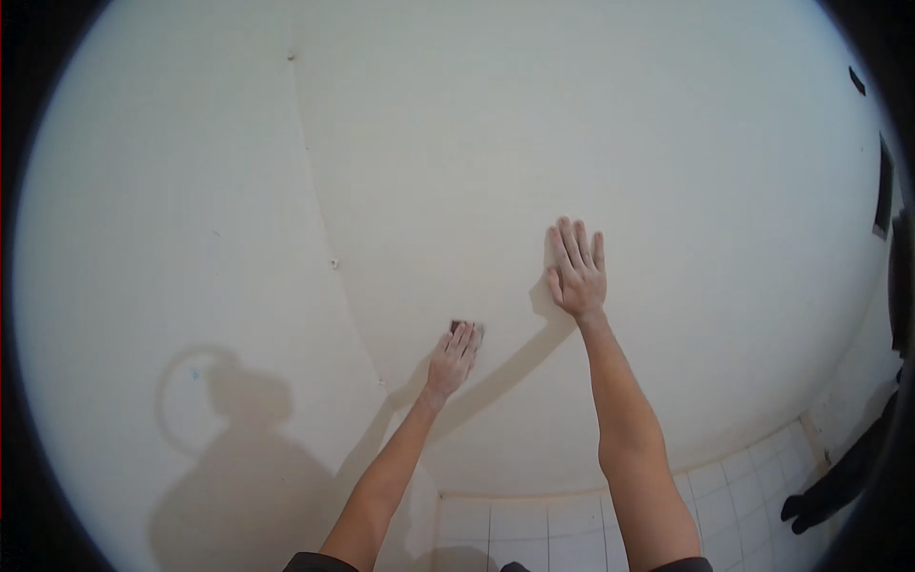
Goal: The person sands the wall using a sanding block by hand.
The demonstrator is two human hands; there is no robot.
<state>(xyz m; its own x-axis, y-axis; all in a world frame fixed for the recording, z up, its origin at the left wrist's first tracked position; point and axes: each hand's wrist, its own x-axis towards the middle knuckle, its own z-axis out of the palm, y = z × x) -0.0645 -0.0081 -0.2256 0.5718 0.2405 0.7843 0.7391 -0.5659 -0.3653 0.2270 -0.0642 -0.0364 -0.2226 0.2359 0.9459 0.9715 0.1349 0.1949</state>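
Note:
My left hand [454, 360] lies against the pale wall [457, 191], its fingers pressing a small dark brown piece of sandpaper [457, 326] to the surface. Most of that piece is hidden under the fingers, and its edge is slightly blurred. Higher up and to the right, my right hand [578, 272] rests flat on the same wall, fingers stretched and nothing held. Whitish dust shows on both hands.
A wall corner [319, 205] with small chipped spots runs down left of my hands. White tiles [572, 534] cover the area below the wall. Dark, leg-like shapes [848, 477] show at the right edge. My shadow falls on the left wall.

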